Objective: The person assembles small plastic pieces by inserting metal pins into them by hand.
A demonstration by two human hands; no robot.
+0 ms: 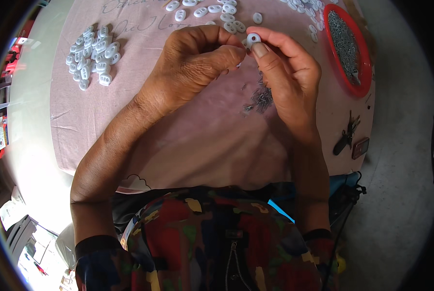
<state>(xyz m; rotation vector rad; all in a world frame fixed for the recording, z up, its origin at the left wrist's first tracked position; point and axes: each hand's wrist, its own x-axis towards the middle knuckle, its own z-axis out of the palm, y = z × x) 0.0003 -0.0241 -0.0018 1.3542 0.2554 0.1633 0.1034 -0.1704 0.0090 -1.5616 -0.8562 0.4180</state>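
Above the middle of the cloth, my two hands meet fingertip to fingertip. My right hand (292,80) pinches a small white oval plastic piece (253,38) between thumb and forefinger, with one round hole showing. Against it, my left hand (197,65) is closed in a pinch; its curled fingers hide what they hold. A little white shows beneath those fingers. Below the hands, partly behind my right hand, lies a small heap of dark metal screws or pins (261,100).
A pile of white oval pieces (93,57) lies at the left, with more loose pieces (228,18) at the far side. A red tray (367,82) of small metal parts stands at right. Keys (345,137) and a small dark-red device (360,148) lie near the right edge.
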